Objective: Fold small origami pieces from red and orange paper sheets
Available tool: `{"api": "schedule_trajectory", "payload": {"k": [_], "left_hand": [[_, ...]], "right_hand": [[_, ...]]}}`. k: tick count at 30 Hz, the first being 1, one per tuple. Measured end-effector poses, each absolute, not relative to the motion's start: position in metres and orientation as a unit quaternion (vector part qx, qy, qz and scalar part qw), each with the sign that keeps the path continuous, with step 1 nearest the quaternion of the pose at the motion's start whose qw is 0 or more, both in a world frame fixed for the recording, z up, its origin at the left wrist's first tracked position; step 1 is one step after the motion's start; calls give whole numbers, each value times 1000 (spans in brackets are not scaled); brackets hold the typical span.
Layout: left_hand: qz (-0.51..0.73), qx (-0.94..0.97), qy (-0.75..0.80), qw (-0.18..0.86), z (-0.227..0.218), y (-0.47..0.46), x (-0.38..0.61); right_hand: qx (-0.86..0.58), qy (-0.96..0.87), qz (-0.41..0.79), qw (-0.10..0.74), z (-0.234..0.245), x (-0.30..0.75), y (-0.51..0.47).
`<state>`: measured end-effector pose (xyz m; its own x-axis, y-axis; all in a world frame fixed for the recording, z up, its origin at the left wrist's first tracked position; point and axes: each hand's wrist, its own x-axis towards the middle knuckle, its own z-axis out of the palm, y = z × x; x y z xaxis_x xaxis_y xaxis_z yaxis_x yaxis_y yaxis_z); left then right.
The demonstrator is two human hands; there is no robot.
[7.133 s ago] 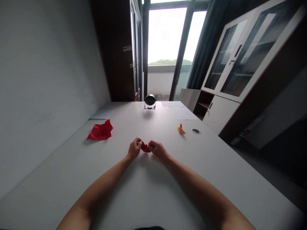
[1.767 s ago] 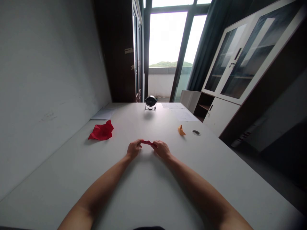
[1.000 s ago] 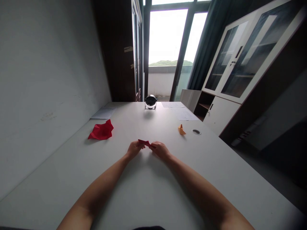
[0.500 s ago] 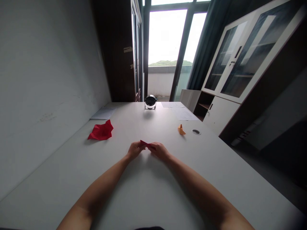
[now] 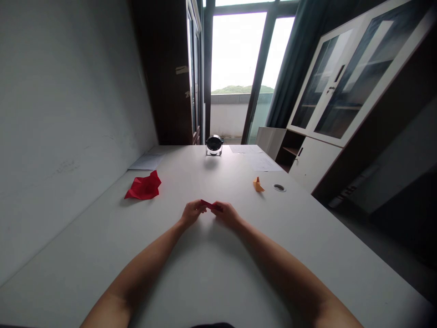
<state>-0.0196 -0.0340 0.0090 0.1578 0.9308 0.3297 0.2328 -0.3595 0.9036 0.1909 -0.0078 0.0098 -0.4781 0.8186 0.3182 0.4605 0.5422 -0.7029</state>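
Note:
Between my two hands is a small piece of folded red paper (image 5: 207, 204), held just above the white table (image 5: 211, 273). My left hand (image 5: 193, 212) pinches its left end, and my right hand (image 5: 226, 213) grips the right end. Fingers cover much of the paper, so its full shape is hidden. Farther off to the left lies a crumpled sheet of red paper (image 5: 143, 187). An orange folded paper figure (image 5: 258, 185) sits on the table to the right of my hands.
A small round black device on a stand (image 5: 214, 144) is at the table's far end. White sheets (image 5: 262, 161) lie at the far right, another paper (image 5: 146, 161) at the far left. A round cable hole (image 5: 279, 187) is near the right edge. A wall (image 5: 68, 136) borders the left.
The folded red paper has shifted very slightly between my fingers, and its visible part looks a little narrower. Both hands stay in nearly the same place.

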Motion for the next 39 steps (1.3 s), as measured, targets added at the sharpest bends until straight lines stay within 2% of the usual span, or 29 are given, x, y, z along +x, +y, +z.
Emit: {"api": "schedule_trajectory", "payload": {"k": [4,16,39], "left_hand": [[474,671,434,370,9,-34,-19],[430,698,459,342,10,-38,-18],[430,710,466,305,15,-40,-18]], "right_hand": [[-394,-801,310,327,6,191,-5],[-385,-824,255,329,8,187,-9],[-395,-841,222,297,10,187,-8]]}}
